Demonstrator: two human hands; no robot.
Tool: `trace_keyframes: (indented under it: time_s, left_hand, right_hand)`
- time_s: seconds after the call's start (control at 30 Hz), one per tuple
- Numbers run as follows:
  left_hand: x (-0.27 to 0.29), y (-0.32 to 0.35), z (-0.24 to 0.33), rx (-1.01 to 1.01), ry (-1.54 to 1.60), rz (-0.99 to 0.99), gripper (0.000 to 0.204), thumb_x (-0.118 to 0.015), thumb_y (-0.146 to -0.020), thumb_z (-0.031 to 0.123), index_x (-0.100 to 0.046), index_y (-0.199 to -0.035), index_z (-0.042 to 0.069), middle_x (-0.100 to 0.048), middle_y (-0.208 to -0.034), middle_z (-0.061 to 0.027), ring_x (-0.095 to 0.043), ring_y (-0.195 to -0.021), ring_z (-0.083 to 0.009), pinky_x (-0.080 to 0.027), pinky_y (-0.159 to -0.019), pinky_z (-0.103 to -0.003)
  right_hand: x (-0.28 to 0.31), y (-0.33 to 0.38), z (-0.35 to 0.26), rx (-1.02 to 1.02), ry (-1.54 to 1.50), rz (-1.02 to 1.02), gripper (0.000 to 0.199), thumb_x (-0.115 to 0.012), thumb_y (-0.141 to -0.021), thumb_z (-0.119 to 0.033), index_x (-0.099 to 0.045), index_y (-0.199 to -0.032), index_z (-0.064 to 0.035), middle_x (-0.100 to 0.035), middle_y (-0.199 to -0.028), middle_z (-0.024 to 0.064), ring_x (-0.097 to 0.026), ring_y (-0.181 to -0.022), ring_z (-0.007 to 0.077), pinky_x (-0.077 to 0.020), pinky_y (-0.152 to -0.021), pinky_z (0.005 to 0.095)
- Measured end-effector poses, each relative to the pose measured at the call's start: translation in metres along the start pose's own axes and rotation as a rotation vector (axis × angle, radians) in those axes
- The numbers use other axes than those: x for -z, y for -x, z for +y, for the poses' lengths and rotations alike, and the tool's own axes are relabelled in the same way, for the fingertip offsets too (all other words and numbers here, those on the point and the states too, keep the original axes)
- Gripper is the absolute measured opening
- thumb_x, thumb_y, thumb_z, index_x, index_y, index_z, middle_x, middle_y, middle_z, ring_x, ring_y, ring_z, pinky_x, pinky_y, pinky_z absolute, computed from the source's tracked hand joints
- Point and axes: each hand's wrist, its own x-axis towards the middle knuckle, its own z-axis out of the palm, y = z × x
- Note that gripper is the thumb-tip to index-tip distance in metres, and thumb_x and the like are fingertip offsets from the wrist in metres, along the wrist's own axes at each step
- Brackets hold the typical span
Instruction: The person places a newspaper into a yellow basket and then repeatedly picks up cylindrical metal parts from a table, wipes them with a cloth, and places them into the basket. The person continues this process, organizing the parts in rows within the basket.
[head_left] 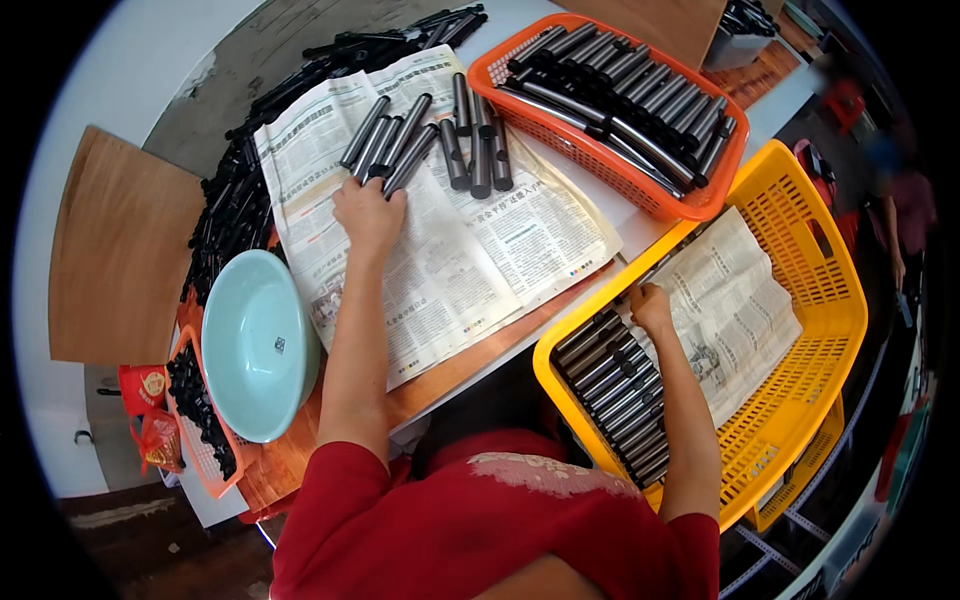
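Dark metal rods (408,122) lie in a loose fan on spread newspaper (450,270), their near ends at my left hand (370,213). Its fingers curl about those ends. A second cluster of rods (480,160) lies just to the right, apart from that hand. Inside the yellow crate (793,200), my right hand (652,308) is closed near the far left wall, at the edge of a newspaper sheet (730,300). What its fingers hold is hidden. Below that hand, more rods (612,385) lie side by side in a row.
An orange basket (483,75) full of rods stands at the back right. Heaped black parts (232,215) border the newspaper's left side. A pale blue basin (255,345) and a smaller basket of black pieces (215,470) sit at the left. Another person (905,210) is at the far right.
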Motion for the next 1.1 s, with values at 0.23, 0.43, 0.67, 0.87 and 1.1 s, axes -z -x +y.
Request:
trace_keyframes:
  time_s: [0.23,0.43,0.67,0.87,1.1]
  left_hand:
    - [0.011,0.011,0.000,0.272,0.313,-0.063,0.034,-0.066,-0.077,0.029,-0.064,-0.083,-0.005,-0.059,-0.093,-0.0162,-0.055,-0.088,-0.0294,-0.043,-0.076,-0.041]
    - [0.061,0.075,0.019,0.599,1.883,-0.535,0.023,-0.059,-0.089,0.022,-0.059,-0.095,0.000,-0.060,-0.086,-0.0079,-0.057,-0.077,-0.0187,-0.045,-0.069,-0.030]
    - [0.122,0.178,0.116,0.221,1.619,-0.945,0.028,-0.058,-0.090,0.013,-0.052,-0.114,-0.001,-0.059,-0.090,-0.0069,-0.055,-0.076,-0.0136,-0.045,-0.069,-0.025]
    - [0.149,0.184,0.123,-0.324,1.240,-0.956,0.030,-0.064,-0.081,0.007,-0.054,-0.106,-0.005,-0.055,-0.100,-0.0115,-0.055,-0.092,-0.0175,-0.046,-0.077,-0.031]
    - [0.180,0.149,0.130,-1.163,0.881,-0.358,0.039,-0.076,-0.068,0.012,-0.061,-0.102,0.002,-0.061,-0.096,-0.0119,-0.057,-0.089,-0.0300,-0.045,-0.074,-0.037]
  right_hand:
    - [0.032,0.053,-0.036,0.340,0.196,0.158,0.031,-0.054,-0.085,-0.023,-0.060,-0.076,0.0062,-0.060,-0.079,0.0311,-0.059,-0.078,0.0460,-0.0467,-0.071,0.0487]
    - [0.066,0.108,-0.094,0.440,0.157,0.243,0.026,-0.053,-0.088,-0.022,-0.061,-0.086,0.0026,-0.062,-0.076,0.0264,-0.061,-0.075,0.0413,-0.0482,-0.069,0.0462]
    - [0.027,0.204,-0.159,0.619,-0.579,-0.181,0.028,-0.054,-0.089,-0.020,-0.058,-0.100,0.0053,-0.064,-0.089,0.0128,-0.062,-0.079,0.0197,-0.0492,-0.068,0.0306]
    - [0.047,0.220,-0.144,0.350,-0.405,-0.260,0.029,-0.056,-0.086,-0.026,-0.054,-0.088,0.0031,-0.055,-0.068,0.0049,-0.052,-0.062,0.0124,-0.0457,-0.057,0.0286]
    - [0.090,0.257,-0.131,0.407,-0.133,-0.791,0.031,-0.052,-0.088,-0.030,-0.060,-0.082,-0.0006,-0.060,-0.067,0.0049,-0.056,-0.056,0.0110,-0.0452,-0.053,0.0261]
